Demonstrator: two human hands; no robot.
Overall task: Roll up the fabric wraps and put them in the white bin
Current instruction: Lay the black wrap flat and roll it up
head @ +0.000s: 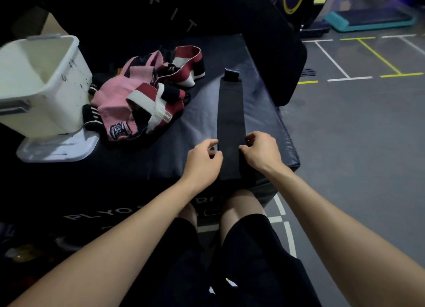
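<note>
One black wrap [230, 113] laid flat along the box [142, 159], both hands pinching its near end: left hand [203, 160], right hand [262, 150]. One bin [39, 81] far left, tangled pile [142, 95] beside it, can't count those.

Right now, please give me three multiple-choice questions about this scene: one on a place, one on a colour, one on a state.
1. Where does the white bin stand?
A. left of the wrap pile
B. on the floor
C. right of the hands

2. What colour is the wrap laid out flat?
A. pink
B. black
C. white

3. How is that wrap?
A. fully rolled
B. in the bin
C. stretched out flat

Answers: 1 A, the bin sits at the box's left end. 2 B, the strip is black. 3 C, it lies lengthwise while the left hand and right hand hold its near end.
</note>
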